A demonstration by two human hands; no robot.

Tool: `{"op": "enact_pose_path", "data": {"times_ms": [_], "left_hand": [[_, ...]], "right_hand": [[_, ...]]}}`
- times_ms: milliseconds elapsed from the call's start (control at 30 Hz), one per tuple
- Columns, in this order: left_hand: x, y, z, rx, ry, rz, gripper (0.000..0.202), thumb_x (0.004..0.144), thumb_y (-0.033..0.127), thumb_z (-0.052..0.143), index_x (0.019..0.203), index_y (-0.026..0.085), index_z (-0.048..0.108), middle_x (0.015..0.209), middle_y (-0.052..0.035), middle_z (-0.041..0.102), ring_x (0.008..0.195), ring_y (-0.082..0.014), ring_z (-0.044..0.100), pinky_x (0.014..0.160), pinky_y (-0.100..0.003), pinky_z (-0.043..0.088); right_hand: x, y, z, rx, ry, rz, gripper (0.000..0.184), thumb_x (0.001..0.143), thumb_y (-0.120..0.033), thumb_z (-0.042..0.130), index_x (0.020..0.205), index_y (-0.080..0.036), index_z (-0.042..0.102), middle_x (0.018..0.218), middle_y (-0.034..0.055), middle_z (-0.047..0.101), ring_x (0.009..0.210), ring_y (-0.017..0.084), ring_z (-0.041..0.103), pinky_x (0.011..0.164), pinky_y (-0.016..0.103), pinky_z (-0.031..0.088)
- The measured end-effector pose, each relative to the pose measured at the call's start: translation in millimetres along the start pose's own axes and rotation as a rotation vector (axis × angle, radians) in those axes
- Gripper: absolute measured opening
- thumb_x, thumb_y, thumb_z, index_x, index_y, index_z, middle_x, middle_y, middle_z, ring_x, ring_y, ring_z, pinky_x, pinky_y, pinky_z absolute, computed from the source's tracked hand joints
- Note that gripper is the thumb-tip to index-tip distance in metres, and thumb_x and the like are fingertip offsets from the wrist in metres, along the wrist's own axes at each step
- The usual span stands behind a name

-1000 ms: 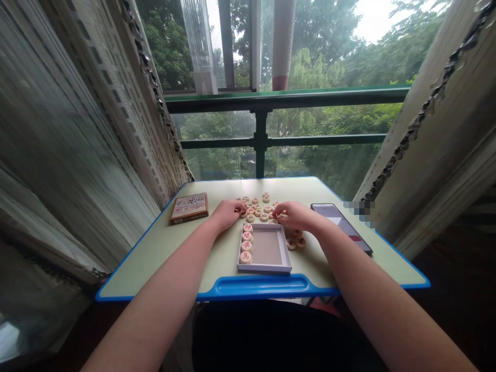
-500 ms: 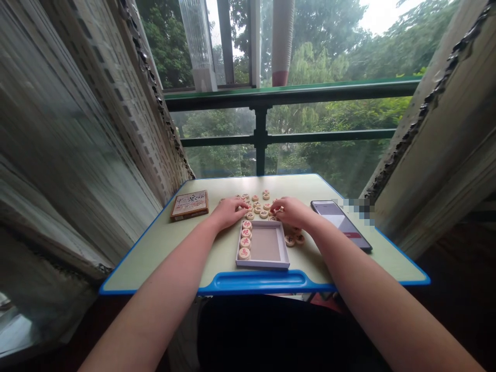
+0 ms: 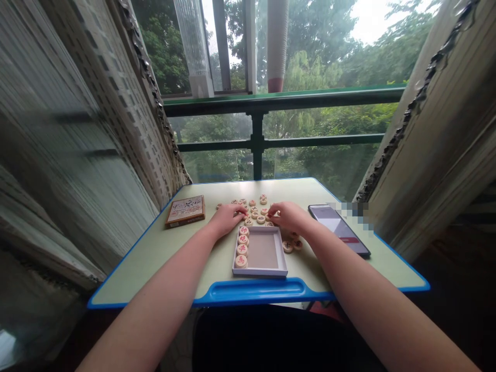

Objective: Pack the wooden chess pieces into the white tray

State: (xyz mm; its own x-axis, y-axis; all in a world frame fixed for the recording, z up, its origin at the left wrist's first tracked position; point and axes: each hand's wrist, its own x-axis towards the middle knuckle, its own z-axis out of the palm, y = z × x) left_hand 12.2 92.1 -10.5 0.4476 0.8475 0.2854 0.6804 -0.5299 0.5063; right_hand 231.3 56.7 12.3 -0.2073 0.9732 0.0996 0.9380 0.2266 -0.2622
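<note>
Round wooden Chinese chess pieces [image 3: 254, 214] with red or dark characters lie scattered behind an open shallow box [image 3: 284, 253]. Inside that box, a column of red-marked pieces [image 3: 242, 249] runs along the left wall. My left hand [image 3: 228, 219] is at the left of the scattered pieces, thumb and fingers closed on a red-marked piece [image 3: 246, 216]. Opposite it, my right hand [image 3: 289, 215] has its fingertips pinched at a piece [image 3: 268, 217] on the right side, partly covered by the fingers. More pieces [image 3: 287, 246] sit right of the box, some hidden under my right forearm.
The box lid [image 3: 186, 211] with printed writing lies at the left of the table [image 3: 155, 268]. A phone [image 3: 339, 230] rests at the right. A blue pencil groove [image 3: 256, 291] lines the front edge. Curtains hang on both sides, with a green railing [image 3: 290, 101] behind.
The view has tilted and shifted slightly, so the table sits lower. Both hands stay among the pieces with small finger movements. The column of pieces in the box is the same.
</note>
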Motion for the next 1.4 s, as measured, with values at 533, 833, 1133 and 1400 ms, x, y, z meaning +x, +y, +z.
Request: {"op": "enact_pose_path", "data": {"times_ms": [533, 833, 1133, 1400], "left_hand": [[9, -19, 4.7, 0.148, -0.002, 0.024, 0.039, 0.089, 0.028, 0.036, 0.115, 0.015, 0.062, 0.123, -0.0083, 0.061, 0.118, -0.0207, 0.05, 0.104, -0.034, 0.035], [24, -4, 7.5, 0.122, 0.124, 0.073, 0.044, 0.091, 0.033, 0.034, 0.123, 0.014, 0.057, 0.136, -0.0077, 0.05, 0.136, -0.0227, 0.029, 0.111, -0.039, 0.026], [47, -7, 2.8, 0.195, -0.23, 0.006, 0.054, 0.092, 0.048, 0.021, 0.124, 0.025, 0.058, 0.138, 0.0007, 0.047, 0.138, -0.0262, 0.023, 0.111, -0.042, 0.021], [48, -6, 4.7, 0.155, -0.121, -0.002, 0.045, 0.088, 0.039, 0.036, 0.122, 0.02, 0.059, 0.132, -0.0052, 0.054, 0.135, -0.0246, 0.031, 0.106, -0.037, 0.03]], "right_hand": [[-2, 4, -4, 0.038, 0.038, 0.021, 0.022, 0.08, -0.027, 0.056, 0.094, -0.023, 0.072, 0.1, 0.0059, 0.065, 0.08, 0.015, 0.06, 0.073, 0.021, 0.042], [3, -3, 0, 0.022, 0.077, -0.076, 0.023, 0.078, -0.017, 0.053, 0.089, -0.019, 0.073, 0.097, 0.0059, 0.065, 0.08, 0.015, 0.059, 0.073, 0.021, 0.041], [-4, -8, -2, -0.203, 0.084, 0.015, 0.027, 0.08, -0.027, 0.048, 0.095, -0.023, 0.07, 0.094, 0.0075, 0.065, 0.081, 0.019, 0.059, 0.069, 0.027, 0.039], [-7, -11, -5, -0.208, 0.079, 0.091, 0.028, 0.078, -0.031, 0.049, 0.095, -0.025, 0.07, 0.096, 0.007, 0.065, 0.082, 0.021, 0.059, 0.066, 0.028, 0.038]]}}
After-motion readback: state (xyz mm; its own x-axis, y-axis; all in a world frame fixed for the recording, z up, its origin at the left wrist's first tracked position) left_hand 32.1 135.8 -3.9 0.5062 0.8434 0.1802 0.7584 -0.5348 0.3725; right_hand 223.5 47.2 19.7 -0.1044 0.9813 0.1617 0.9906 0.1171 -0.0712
